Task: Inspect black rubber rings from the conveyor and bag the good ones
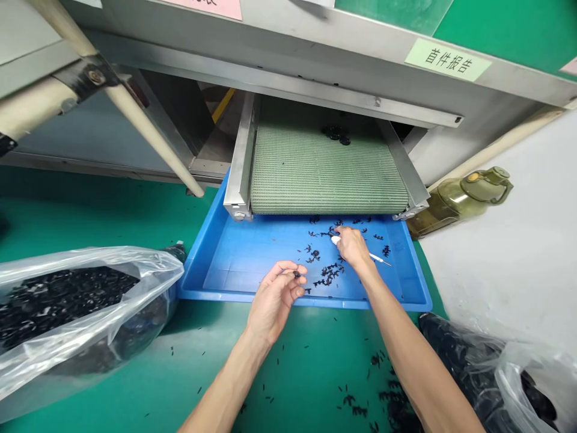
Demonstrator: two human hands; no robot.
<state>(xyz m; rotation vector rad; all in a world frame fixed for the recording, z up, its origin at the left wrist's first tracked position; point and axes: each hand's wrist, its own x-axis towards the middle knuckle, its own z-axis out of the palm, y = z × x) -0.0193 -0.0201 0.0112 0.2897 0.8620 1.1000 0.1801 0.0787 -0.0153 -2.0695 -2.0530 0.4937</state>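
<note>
A blue tray (225, 264) sits under the end of a green conveyor belt (324, 171) and holds several small black plastic parts (331, 273). My left hand (274, 297) hovers over the tray's near rim, its thumb and fingers pinched on one small black part (296, 275). My right hand (354, 246) reaches further into the tray, closed around a thin white-handled tool (378, 259) that sticks out to the right, its fingertips among the black parts near the belt's end.
A clear plastic bag (67, 313) full of black parts lies at the left, another bag (496, 373) at the lower right. Black scraps litter the green table (297, 373). An olive water bottle (455, 198) lies at the right. A few black parts (336, 133) ride the belt.
</note>
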